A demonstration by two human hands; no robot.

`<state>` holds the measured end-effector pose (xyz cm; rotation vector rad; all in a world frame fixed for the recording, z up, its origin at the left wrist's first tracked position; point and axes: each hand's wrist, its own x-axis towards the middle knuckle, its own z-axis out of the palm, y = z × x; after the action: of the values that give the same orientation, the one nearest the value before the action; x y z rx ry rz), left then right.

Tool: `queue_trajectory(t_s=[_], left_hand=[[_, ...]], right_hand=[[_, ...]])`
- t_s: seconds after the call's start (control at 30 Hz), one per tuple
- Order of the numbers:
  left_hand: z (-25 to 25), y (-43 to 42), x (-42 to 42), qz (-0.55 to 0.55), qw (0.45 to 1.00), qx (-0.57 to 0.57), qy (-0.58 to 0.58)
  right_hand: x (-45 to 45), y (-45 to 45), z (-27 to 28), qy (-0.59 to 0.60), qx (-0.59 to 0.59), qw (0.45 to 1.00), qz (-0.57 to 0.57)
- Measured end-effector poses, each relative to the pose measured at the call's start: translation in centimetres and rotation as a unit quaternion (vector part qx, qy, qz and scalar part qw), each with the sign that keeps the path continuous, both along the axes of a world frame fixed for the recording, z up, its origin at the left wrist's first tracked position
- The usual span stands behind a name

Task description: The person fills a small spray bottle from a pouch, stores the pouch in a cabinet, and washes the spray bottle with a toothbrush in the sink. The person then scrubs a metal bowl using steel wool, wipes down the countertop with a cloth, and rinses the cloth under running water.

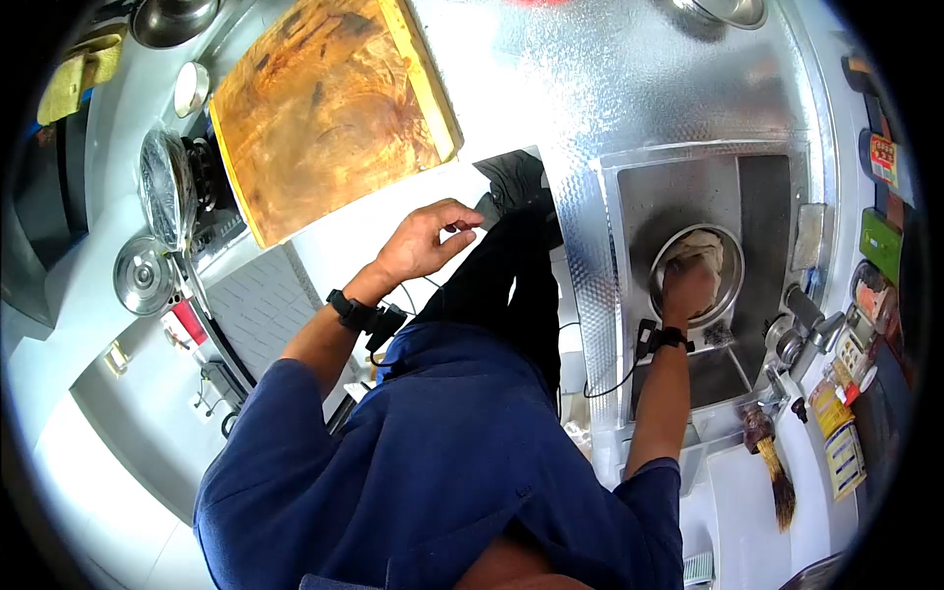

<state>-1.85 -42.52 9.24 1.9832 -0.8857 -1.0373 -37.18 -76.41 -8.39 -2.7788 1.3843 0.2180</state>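
My right hand (687, 288) reaches down into a round metal bowl (736, 258) that stands in the sink. Inside the bowl lies a pale, soft mass that looks like dough (704, 243), and the hand touches it. The fingers of that hand are blurred and partly hidden, so their grip does not show. My left hand (433, 239) hangs in the air in front of my body, near the wooden board. Its fingers are loosely bent, with the thumb apart and nothing held.
The sink (678, 187) is set in a shiny metal counter (551, 79). A large wooden board (324, 118) lies at the upper left. A faucet (816, 324), a brush (772, 462) and several packets line the right side. A pot lid (145, 275) sits at the left.
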Motion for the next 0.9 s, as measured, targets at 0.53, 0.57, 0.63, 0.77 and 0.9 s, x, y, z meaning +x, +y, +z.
queue_trajectory(t_s=[0.53, 0.57, 0.63, 0.77, 0.9], left_hand=[[2.2, -0.8, -4.7, -0.001, 0.999, -0.028, 0.033], [2.3, -1.8, -5.5, -0.012, 0.997, -0.052, 0.064], [2.4, -4.9, -7.6, -0.051, 0.990, -0.090, 0.099], [4.7, -11.8, -13.1, -0.085, 0.965, -0.121, 0.219], [6.2, -16.9, -17.7, -0.049, 0.940, -0.125, 0.314]], right_hand=[[-4.3, -2.5, 4.9, -0.159, 0.012, 0.975, -0.156], [-4.6, -1.6, 7.1, -0.173, -0.017, 0.974, -0.142], [-3.1, 1.2, 13.7, -0.205, -0.021, 0.972, -0.113], [-0.3, 5.7, 22.4, -0.275, -0.029, 0.961, -0.028], [2.8, 9.4, 28.7, -0.424, 0.060, 0.903, 0.028]])
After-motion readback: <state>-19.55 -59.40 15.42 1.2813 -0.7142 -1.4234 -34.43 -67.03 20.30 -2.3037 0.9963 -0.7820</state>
